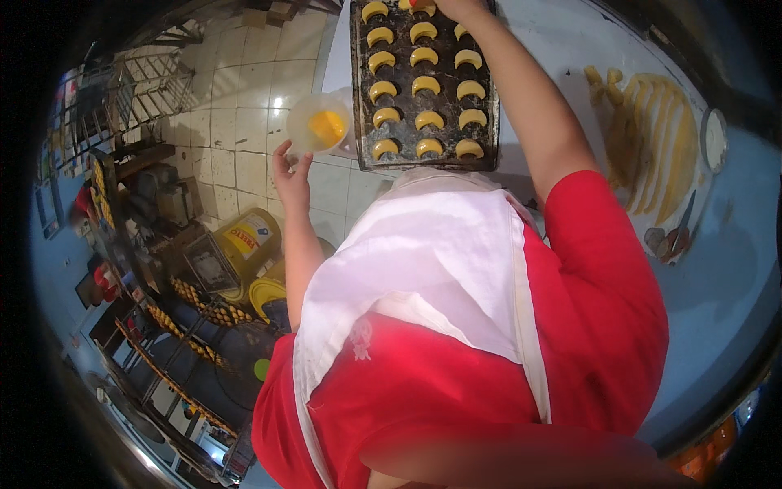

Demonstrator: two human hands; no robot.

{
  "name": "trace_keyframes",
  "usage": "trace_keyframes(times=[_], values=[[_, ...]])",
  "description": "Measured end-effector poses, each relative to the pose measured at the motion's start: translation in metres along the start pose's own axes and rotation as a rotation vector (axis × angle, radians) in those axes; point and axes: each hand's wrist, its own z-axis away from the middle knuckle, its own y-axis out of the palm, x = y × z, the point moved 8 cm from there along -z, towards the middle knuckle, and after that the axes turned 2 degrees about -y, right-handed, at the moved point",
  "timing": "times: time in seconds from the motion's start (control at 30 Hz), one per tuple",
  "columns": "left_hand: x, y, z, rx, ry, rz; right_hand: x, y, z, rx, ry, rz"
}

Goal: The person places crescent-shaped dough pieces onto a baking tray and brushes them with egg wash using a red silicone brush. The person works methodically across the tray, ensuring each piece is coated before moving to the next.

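Observation:
My left hand [293, 176] holds a translucent plastic bowl [299, 121] by its near side, left of the tray. Yellow-orange liquid, like beaten egg [327, 128], lies in it. A dark, worn baking tray [494, 122] bears rows of yellow crescent-shaped pastries [429, 120], several of them shiny. My right arm reaches along the tray's right side to its far end. There my right hand [458, 6], cut off by the upper edge, is closed on a small red thing [422, 4] over the far pastries. Its full shape is out of view.
On the table at right lie flattened dough strips [656, 147], a round white container [714, 140] and scissors-like tools [678, 238]. At left, a yellow bucket [259, 244] stands on the tiled floor [244, 114], near racks holding trays of pastries [195, 346].

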Motion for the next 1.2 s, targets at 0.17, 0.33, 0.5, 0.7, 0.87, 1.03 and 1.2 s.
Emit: trace_keyframes(times=[0.17,0.33,0.5,0.7,0.87,1.03,1.2], values=[[-0.006,0.002,0.002,0.006,-0.004,0.059,-0.005,-0.008,-0.003,-0.017,0.217,0.192],[-0.001,0.001,0.001,0.005,-0.011,0.051,-0.005,-0.013,-0.003,-0.054,0.09,0.062],[0.009,-0.001,-0.003,-0.001,0.022,0.012,-0.041,-0.017,0.01,-0.117,0.232,0.202],[0.014,-0.001,-0.001,0.002,-0.007,0.105,-0.023,-0.044,0.045,-0.278,0.278,0.127],[-0.024,-0.001,0.018,-0.08,0.188,0.125,0.103,-0.049,0.093,0.05,0.048,-0.658],[-0.089,0.008,0.043,-0.099,0.441,-0.115,0.203,-0.009,0.151,0.326,-0.068,-0.477],[-0.129,0.022,0.07,-0.067,0.604,-0.266,0.213,0.019,0.166,0.349,-0.069,-0.241]])
